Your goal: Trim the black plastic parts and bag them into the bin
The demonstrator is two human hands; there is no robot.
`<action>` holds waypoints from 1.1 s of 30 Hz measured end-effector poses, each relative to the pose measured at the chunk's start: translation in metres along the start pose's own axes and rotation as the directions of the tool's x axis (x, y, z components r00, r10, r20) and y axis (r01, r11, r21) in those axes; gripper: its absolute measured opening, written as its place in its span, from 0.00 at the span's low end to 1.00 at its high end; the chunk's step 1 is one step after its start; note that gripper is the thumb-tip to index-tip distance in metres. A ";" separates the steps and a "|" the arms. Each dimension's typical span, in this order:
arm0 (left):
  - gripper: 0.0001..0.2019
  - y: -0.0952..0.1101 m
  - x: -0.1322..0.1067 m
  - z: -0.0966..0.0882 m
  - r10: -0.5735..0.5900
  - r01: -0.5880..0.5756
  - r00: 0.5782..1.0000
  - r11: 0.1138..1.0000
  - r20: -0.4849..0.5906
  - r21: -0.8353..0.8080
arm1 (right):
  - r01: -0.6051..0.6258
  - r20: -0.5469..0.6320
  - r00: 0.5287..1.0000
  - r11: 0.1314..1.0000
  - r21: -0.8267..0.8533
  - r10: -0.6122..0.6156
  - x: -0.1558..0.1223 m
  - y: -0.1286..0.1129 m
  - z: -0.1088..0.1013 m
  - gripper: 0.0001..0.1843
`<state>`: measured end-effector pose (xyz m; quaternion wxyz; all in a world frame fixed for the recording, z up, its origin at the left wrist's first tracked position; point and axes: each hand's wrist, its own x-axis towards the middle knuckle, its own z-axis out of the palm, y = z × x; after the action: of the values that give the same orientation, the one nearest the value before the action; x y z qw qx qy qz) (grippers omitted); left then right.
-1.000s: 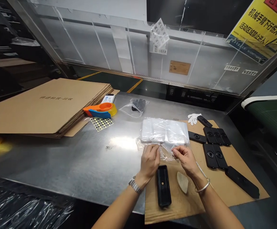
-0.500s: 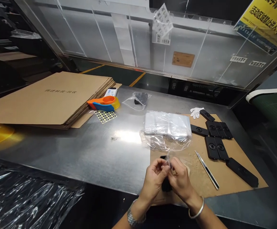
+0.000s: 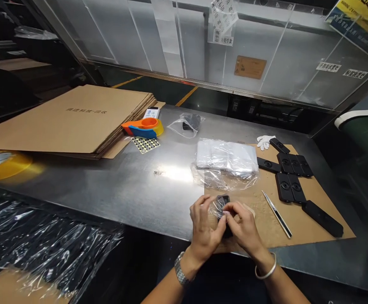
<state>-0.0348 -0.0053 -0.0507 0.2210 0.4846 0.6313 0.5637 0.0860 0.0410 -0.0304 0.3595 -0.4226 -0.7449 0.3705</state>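
Observation:
My left hand (image 3: 203, 226) and my right hand (image 3: 242, 226) meet at the near edge of the metal table, fingertips pinched on a small clear plastic bag (image 3: 218, 207). The bag lies over the far end of a long black plastic part (image 3: 223, 202), which rests on a brown cardboard sheet (image 3: 301, 223). Most of that part is hidden under my hands. Just beyond my hands lies a stack of clear plastic bags (image 3: 226, 158) in loose film.
Several black parts (image 3: 290, 185) and a thin metal tool (image 3: 277, 213) lie on the cardboard to the right, a white glove (image 3: 264, 141) behind them. Flat cardboard boxes (image 3: 73, 122), an orange-blue tape dispenser (image 3: 142, 127), a sticker sheet (image 3: 145, 144) and a yellow tape roll (image 3: 0, 164) are left.
My hands drew back from the bag stack to the table's near edge with one clear bag, then brought it down onto the black part. The metal tool came into sight.

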 end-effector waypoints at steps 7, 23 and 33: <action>0.13 -0.015 0.014 -0.013 0.236 -0.293 0.956 0.797 0.174 0.529 | 0.173 0.127 0.981 0.959 -0.223 -0.147 -0.002 -0.003 0.002 0.10; 0.14 -0.045 0.001 -0.008 -0.091 -0.073 0.967 0.798 0.239 0.598 | -0.177 0.140 0.962 0.922 -0.343 0.236 -0.077 0.022 -0.029 0.15; 0.13 -0.036 0.007 -0.016 -0.155 -0.098 0.838 0.901 0.523 0.423 | -0.221 0.190 0.928 0.886 -0.408 0.320 -0.084 0.039 -0.022 0.17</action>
<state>-0.0642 -0.0029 -0.0783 0.2866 0.6516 0.6583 0.2445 0.1507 -0.0152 -0.0722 0.1177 -0.5339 -0.7751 0.3168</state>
